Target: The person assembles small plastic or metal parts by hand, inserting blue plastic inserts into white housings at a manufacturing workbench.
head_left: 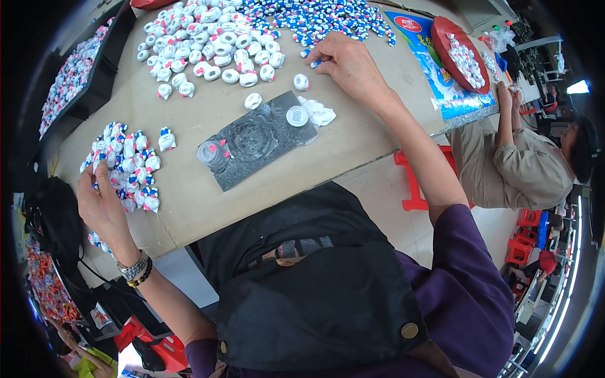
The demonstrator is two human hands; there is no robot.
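Note:
My right hand (pixel 350 66) reaches to the front edge of a heap of small blue-and-white pieces (pixel 321 19). Thumb and forefinger pinch one blue-and-white piece (pixel 315 63). At the far left of the table, my left hand (pixel 102 205) rests against a cluster of small white figurines (pixel 129 157) with blue and pink parts. Its fingers are curled together at the cluster's edge, and what they hold is hidden. One figurine (pixel 167 138) stands apart. White rounded pieces with pink bits (pixel 214 41) form a heap at the back; a single white piece (pixel 302 82) lies near my right hand.
A dark stone slab (pixel 255 143) carries a small clear cup (pixel 211 153) and a round white-lidded tub (pixel 297 116), with crumpled white tissue (pixel 318 111) beside it. A black bin (pixel 94 79) stands left. At right are a red tray (pixel 444 31) and a seated co-worker (pixel 523 157).

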